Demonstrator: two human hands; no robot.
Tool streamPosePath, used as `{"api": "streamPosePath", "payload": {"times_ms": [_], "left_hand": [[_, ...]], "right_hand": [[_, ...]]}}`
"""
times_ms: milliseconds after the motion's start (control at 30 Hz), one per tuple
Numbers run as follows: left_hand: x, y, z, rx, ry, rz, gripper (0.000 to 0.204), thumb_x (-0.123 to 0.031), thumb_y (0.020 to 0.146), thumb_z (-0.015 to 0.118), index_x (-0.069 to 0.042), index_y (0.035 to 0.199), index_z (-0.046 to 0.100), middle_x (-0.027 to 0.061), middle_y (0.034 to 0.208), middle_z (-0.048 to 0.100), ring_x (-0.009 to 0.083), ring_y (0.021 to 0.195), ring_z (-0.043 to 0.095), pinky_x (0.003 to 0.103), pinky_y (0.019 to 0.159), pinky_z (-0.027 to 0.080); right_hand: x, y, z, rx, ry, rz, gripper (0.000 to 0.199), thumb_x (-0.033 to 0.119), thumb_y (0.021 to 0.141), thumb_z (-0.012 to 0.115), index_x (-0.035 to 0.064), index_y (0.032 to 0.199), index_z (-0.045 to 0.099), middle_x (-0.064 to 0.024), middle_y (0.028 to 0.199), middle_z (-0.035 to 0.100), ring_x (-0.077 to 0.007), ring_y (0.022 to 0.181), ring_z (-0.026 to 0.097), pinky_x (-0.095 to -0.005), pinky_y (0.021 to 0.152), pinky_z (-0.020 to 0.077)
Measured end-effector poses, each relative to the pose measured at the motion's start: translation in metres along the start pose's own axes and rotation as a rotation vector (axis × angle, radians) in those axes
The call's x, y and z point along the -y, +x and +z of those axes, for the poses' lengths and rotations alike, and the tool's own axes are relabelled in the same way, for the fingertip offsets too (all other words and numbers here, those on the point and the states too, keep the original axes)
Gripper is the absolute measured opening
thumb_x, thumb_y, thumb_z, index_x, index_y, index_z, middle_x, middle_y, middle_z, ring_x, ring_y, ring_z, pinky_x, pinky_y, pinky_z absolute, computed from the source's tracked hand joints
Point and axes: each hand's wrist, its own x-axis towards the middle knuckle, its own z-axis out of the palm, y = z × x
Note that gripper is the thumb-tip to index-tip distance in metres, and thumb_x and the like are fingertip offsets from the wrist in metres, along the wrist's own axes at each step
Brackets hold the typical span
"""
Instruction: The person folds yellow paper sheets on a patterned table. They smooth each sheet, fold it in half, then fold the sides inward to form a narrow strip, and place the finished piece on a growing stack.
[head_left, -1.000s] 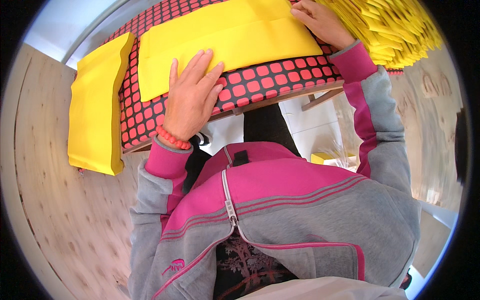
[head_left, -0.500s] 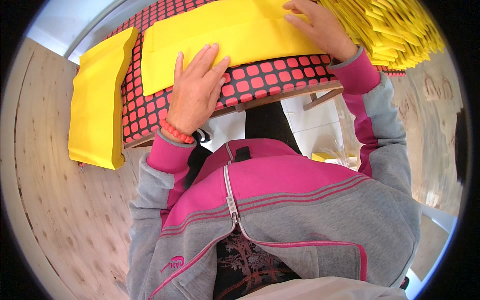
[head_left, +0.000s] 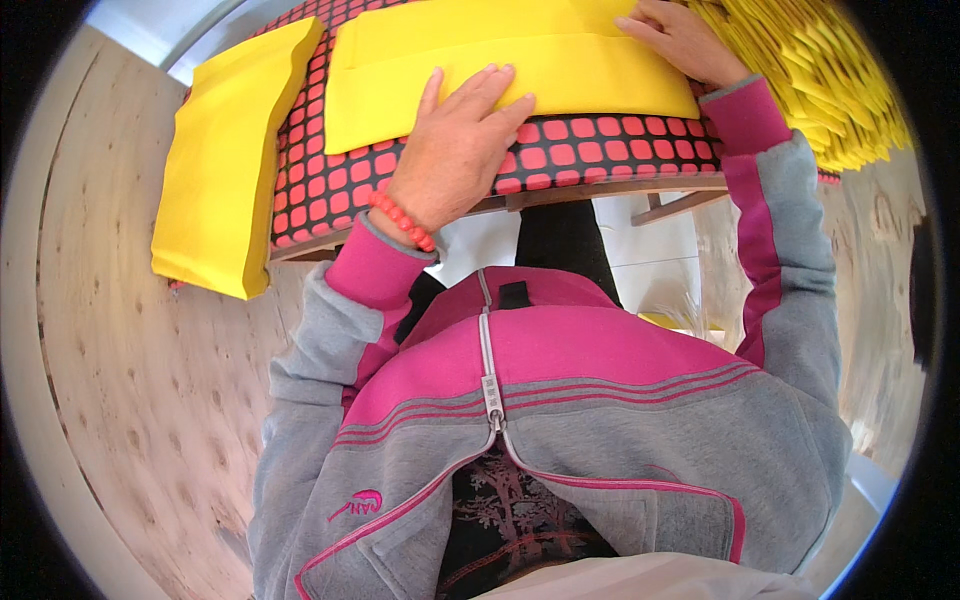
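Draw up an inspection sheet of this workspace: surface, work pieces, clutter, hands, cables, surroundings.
Surface: table cover with red rounded squares on black.
Work pieces: yellow folded sheet lying flat at the middle; thick yellow bundle to its left.
Clutter: fanned pile of yellow folded pieces crowding the right end.
Left hand: resting on the sheet's near edge, fingers spread; red bead bracelet at the wrist.
Right hand: at the sheet's right end; whether it pinches the sheet, cannot tell.
Cables: nothing seen.
Surroundings: wood-grained surface at left; white tiled floor beneath the table.
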Motion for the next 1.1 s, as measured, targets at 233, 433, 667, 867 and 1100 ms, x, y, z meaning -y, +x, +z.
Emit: {"api": "streamPosePath", "payload": {"times_ms": [233, 433, 667, 867, 1100], "left_hand": [[-0.001, 0.002, -0.001, 0.019, -0.037, -0.028, 0.043, -0.008, 0.098, 0.059, -0.013, 0.14, 0.061, 0.0135, 0.152, 0.052, 0.0325, 0.143, 0.047, 0.059, 0.121, 0.024], [0.0, 0.003, 0.0, 0.025, -0.029, -0.024, 0.043, -0.009, 0.098, 0.06, -0.013, 0.142, 0.06, 0.0123, 0.151, 0.053, 0.0314, 0.143, 0.047, 0.058, 0.12, 0.026], [-0.002, 0.006, 0.0, 0.037, 0.001, -0.017, 0.044, -0.012, 0.099, 0.061, -0.014, 0.143, 0.059, 0.0123, 0.151, 0.053, 0.0313, 0.142, 0.048, 0.058, 0.12, 0.026], [-0.008, 0.013, 0.005, 0.089, -0.011, 0.053, 0.05, -0.023, 0.1, 0.062, -0.015, 0.149, 0.053, 0.0138, 0.156, 0.048, 0.0329, 0.145, 0.043, 0.059, 0.122, 0.022], [-0.01, 0.014, 0.008, 0.149, -0.002, 0.061, 0.059, -0.041, 0.101, 0.059, -0.013, 0.152, 0.049, 0.0163, 0.16, 0.041, 0.0341, 0.149, 0.037, 0.057, 0.123, 0.02]], "right_hand": [[-0.019, 0.003, -0.006, 0.129, 0.067, -0.115, 0.038, 0.037, 0.091, 0.075, 0.0009, 0.082, 0.067, -0.0114, 0.073, 0.065, -0.0184, 0.067, 0.06, -0.0372, 0.062, 0.0469], [-0.026, 0.003, -0.009, 0.234, 0.26, -0.081, 0.039, 0.04, 0.09, 0.076, 0.0017, 0.084, 0.069, -0.0036, 0.074, 0.065, -0.0119, 0.069, 0.056, -0.0336, 0.061, 0.0451], [-0.027, -0.002, -0.009, 0.265, 0.287, -0.042, 0.038, 0.038, 0.089, 0.078, 0.001, 0.087, 0.07, -0.0018, 0.075, 0.066, -0.011, 0.071, 0.057, -0.0319, 0.064, 0.0472], [-0.026, -0.007, -0.003, 0.238, 0.372, -0.046, 0.035, 0.034, 0.087, 0.08, 0.0001, 0.088, 0.07, -0.0037, 0.077, 0.066, -0.0122, 0.073, 0.058, -0.0319, 0.066, 0.0476], [-0.009, -0.017, -0.001, 0.096, 0.211, -0.069, 0.031, 0.029, 0.083, 0.081, 0.0002, 0.09, 0.071, -0.0099, 0.083, 0.068, -0.0168, 0.077, 0.063, -0.0339, 0.069, 0.0494]]}}
